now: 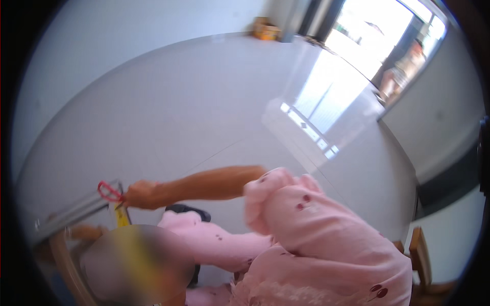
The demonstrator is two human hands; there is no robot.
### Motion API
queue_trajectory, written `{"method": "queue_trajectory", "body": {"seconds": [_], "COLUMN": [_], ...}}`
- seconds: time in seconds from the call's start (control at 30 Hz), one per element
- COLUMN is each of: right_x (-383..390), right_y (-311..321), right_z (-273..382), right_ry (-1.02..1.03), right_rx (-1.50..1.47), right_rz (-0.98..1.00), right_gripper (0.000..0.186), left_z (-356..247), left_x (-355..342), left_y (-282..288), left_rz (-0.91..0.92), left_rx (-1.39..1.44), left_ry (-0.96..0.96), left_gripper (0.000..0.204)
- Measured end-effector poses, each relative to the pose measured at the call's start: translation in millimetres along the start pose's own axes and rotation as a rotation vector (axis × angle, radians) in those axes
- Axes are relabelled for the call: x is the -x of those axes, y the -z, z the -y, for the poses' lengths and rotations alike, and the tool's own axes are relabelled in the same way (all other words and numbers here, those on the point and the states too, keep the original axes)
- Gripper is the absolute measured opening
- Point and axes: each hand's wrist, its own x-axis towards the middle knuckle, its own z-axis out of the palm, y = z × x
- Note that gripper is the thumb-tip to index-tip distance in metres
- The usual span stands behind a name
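Right arm stretched toward eight o'clock, with red-handled scissors (109, 192) at the fingers.

From where I stand, the right hand (143, 195) is curled closed on the scissors, their red loops poking out past the fist toward nine o'clock, beside a pale metallic edge (76, 211). A yellow strip (122, 216) sits just below them. I can't tell what the left hand is doing; a blurred patch (138, 265) covers much of seven to eight o'clock, next to a wooden frame (69, 262). The pink cherry-dotted clothing (326, 224) fills four to six. Far off, a small box (266, 30) stands near twelve, and another person (406, 69) is by the doorway at two.
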Motion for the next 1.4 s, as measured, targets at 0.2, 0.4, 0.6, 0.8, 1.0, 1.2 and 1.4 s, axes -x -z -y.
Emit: {"method": "queue_trajectory", "body": {"seconds": [0.2, 0.4, 0.6, 0.8, 1.0, 1.2, 1.4], "right_x": [21.2, 15.3, -0.2, 25.1, 26.0, 22.8, 25.2], "right_y": [-11.2, 1.3, -0.7, -6.2, -7.9, -14.1, -12.7], "right_z": [3.4, 16.1, -2.9, 37.9, 41.4, 39.0, 40.7], "right_ry": [0.084, 0.014, -0.087, 0.210, 0.136, 0.193, 0.179], "right_rx": [-0.119, -0.076, -0.135, -0.091, -0.137, -0.055, -0.062], "right_rz": [-0.067, 0.015, -0.042, 0.074, 0.084, 0.061, 0.097], "right_gripper": [0.017, 0.025, 0.019, 0.026, 0.030, 0.028, 0.028], "left_z": [-8.9, -1.9, -1.2, 1.6, -1.9, 3.1, 5.1], "left_x": [-8.4, -4.6, -4.4, -2.7, -4.4, -1.8, 0.4], "left_y": [6.9, 10.0, 12.5, 0.9, 7.4, 1.0, -4.1], "left_rz": [-0.034, -0.040, 0.001, -0.041, -0.035, -0.028, -0.056], "left_rx": [0.065, 0.004, -0.029, -0.018, -0.028, -0.041, -0.071], "left_ry": [-0.041, -0.034, -0.029, -0.039, -0.044, -0.049, -0.049], "left_gripper": [0.026, 0.025, 0.025, 0.026, 0.026, 0.025, 0.025]}}
